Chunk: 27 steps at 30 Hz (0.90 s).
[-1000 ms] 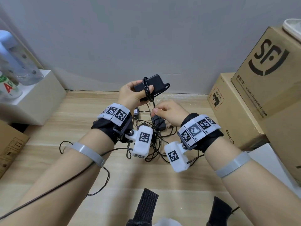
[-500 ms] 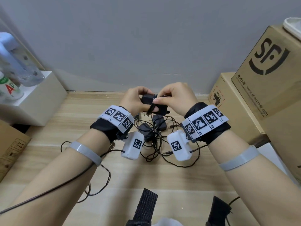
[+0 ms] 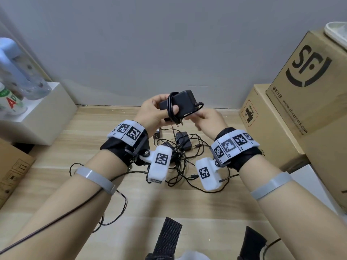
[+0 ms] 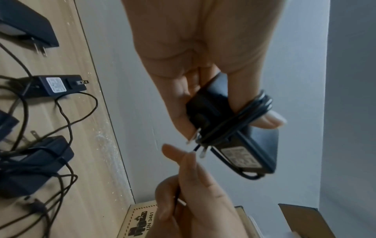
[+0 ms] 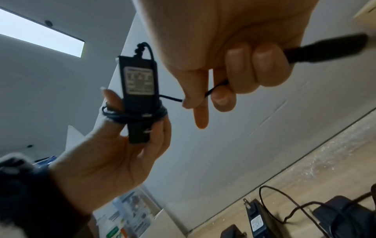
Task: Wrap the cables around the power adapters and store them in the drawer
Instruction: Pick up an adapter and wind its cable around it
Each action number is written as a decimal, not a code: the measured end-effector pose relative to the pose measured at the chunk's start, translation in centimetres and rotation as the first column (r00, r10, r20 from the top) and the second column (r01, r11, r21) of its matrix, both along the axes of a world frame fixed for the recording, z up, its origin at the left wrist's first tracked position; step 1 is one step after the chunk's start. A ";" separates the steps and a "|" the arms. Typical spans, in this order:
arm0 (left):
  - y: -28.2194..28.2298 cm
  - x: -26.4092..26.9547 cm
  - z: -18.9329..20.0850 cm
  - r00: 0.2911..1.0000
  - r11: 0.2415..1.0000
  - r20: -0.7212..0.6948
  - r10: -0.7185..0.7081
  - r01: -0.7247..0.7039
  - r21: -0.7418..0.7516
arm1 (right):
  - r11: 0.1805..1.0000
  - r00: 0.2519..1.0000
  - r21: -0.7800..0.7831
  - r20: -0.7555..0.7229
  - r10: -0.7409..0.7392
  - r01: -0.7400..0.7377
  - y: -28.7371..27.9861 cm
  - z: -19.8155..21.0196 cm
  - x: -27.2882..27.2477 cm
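Note:
My left hand (image 3: 155,111) grips a black power adapter (image 3: 183,103) raised above the floor, thumb on top. Several turns of its black cable (image 3: 171,107) circle the adapter and my thumb. In the left wrist view the adapter (image 4: 240,141) shows its plug prongs and label, with the cable coil (image 4: 250,114) round it. My right hand (image 3: 208,120) holds the cable's free end just right of the adapter. In the right wrist view its fingers (image 5: 240,70) curl round the cable (image 5: 215,88), and the plug tip (image 5: 325,48) sticks out past them. No drawer is in view.
Several more black adapters (image 3: 183,140) lie in tangled cables (image 3: 180,166) on the wooden floor (image 3: 78,147) below my hands. Cardboard boxes (image 3: 308,87) stand at the right. A white box (image 3: 43,113) with bottles stands at the left. A grey wall runs behind.
Half a second ago both hands met over the adapter. Now my right hand has drawn the cable end down and to the right, and the adapter is tilted up with another turn on it.

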<state>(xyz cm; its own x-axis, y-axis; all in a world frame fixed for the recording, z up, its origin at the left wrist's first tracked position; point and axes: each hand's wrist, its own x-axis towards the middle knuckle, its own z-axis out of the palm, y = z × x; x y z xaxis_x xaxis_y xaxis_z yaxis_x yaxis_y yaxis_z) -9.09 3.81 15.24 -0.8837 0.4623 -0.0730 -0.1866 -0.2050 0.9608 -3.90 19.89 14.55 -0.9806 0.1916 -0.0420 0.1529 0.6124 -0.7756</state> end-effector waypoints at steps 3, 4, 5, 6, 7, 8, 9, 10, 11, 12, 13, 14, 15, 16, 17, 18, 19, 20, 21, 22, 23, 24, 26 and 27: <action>0.3 0.0 0.2 0.996 0.996 -0.002 0.089 -0.089 0.009 | 0.995 0.992 -0.002 0.078 0.103 -0.103 -1.0 -0.4 0.4; 0.3 -0.1 0.2 0.993 0.993 0.000 0.118 -0.118 0.012 | 0.987 0.982 0.031 0.116 0.151 -0.156 -1.3 -0.4 0.6; 0.3 -0.2 0.2 0.989 0.989 0.005 0.145 -0.145 0.016 | 0.976 0.969 0.064 0.145 0.199 -0.210 -1.6 -0.5 0.8; 0.2 -0.4 0.2 0.985 0.985 0.010 0.170 -0.170 0.017 | 0.962 0.958 0.096 0.158 0.237 -0.254 -1.9 -0.6 0.9; 0.1 -0.5 0.2 0.982 0.982 0.013 0.190 -0.191 0.010 | 0.950 0.952 0.125 0.155 0.266 -0.286 -2.1 -0.7 1.0; 0.0 -0.6 0.2 0.979 0.979 0.012 0.205 -0.205 -0.006 | 0.941 0.948 0.152 0.149 0.281 -0.303 -2.3 -0.7 1.0; -0.1 -0.7 0.1 0.977 0.976 0.003 0.215 -0.215 -0.030 | 0.931 0.944 0.177 0.146 0.295 -0.318 -2.5 -0.5 1.1; -0.2 -0.7 0.1 0.975 0.973 -0.013 0.223 -0.224 -0.061 | 0.920 0.939 0.199 0.146 0.312 -0.336 -2.6 -0.2 1.1; -0.2 -0.7 0.0 0.973 0.969 -0.032 0.230 -0.232 -0.089 | 0.908 0.933 0.220 0.143 0.331 -0.356 -2.8 0.1 1.1; -0.3 -0.7 -0.1 0.971 0.964 -0.048 0.236 -0.240 -0.111 | 0.896 0.928 0.246 0.136 0.347 -0.371 -2.9 0.6 1.2; -0.3 -0.7 -0.3 0.969 0.961 -0.057 0.241 -0.246 -0.126 | 0.884 0.927 0.279 0.120 0.356 -0.376 -2.9 1.0 1.2; -0.4 -0.6 -0.4 0.967 0.957 -0.060 0.248 -0.254 -0.138 | 0.877 0.929 0.309 0.088 0.358 -0.368 -2.9 1.3 1.2; -0.4 -0.6 -0.5 0.965 0.954 -0.060 0.255 -0.261 -0.144 | 0.879 0.935 0.328 0.045 0.351 -0.346 -2.9 1.5 1.2; -0.5 -0.5 -0.5 0.964 0.953 -0.058 0.260 -0.266 -0.147 | 0.892 0.942 0.324 -0.006 0.335 -0.315 -2.9 1.7 1.2; -0.5 -0.4 -0.5 0.964 0.953 -0.056 0.261 -0.266 -0.146 | 0.913 0.949 0.296 -0.057 0.309 -0.279 -2.9 1.8 1.1; -0.5 -0.3 -0.5 0.964 0.954 -0.055 0.258 -0.264 -0.144 | 0.938 0.957 0.248 -0.102 0.273 -0.241 -2.8 1.9 1.1; -0.5 -0.2 -0.5 0.965 0.955 -0.058 0.255 -0.261 -0.143 | 0.961 0.962 0.184 -0.137 0.235 -0.209 -2.8 2.1 1.2; -0.5 -0.1 -0.4 0.966 0.956 -0.061 0.251 -0.257 -0.143 | 0.975 0.964 0.119 -0.168 0.206 -0.187 -2.8 2.3 1.2; -0.4 -0.1 -0.4 0.967 0.956 -0.065 0.247 -0.254 -0.144 | 0.983 0.964 0.064 -0.194 0.182 -0.173 -2.9 2.5 1.2; -0.4 0.0 -0.3 0.967 0.957 -0.066 0.245 -0.253 -0.145 | 0.987 0.964 0.012 -0.211 0.162 -0.163 -2.9 2.6 1.2; -0.3 0.0 -0.3 0.967 0.957 -0.067 0.245 -0.252 -0.145 | 0.986 0.965 -0.045 -0.217 0.146 -0.160 -2.9 2.7 1.2; -0.2 0.1 -0.4 0.967 0.956 -0.070 0.245 -0.253 -0.147 | 0.980 0.967 -0.112 -0.214 0.138 -0.164 -2.9 2.8 1.2; -0.1 0.1 -0.4 0.968 0.957 -0.079 0.238 -0.248 -0.154 | 0.949 0.969 -0.252 -0.204 0.140 -0.191 -3.0 2.7 1.2; 0.0 0.2 -0.3 0.971 0.960 -0.083 0.223 -0.234 -0.155 | 0.925 0.969 -0.321 -0.201 0.144 -0.204 -3.1 2.7 1.2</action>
<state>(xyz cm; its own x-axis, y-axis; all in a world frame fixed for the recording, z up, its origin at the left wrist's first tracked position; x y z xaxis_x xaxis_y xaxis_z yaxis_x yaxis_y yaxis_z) -8.88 3.82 14.91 -0.9697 0.2342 -0.0701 -0.0900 -0.0754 0.9931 -2.75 16.83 17.22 -0.9951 0.0208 0.0965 -0.0851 0.3150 -0.9453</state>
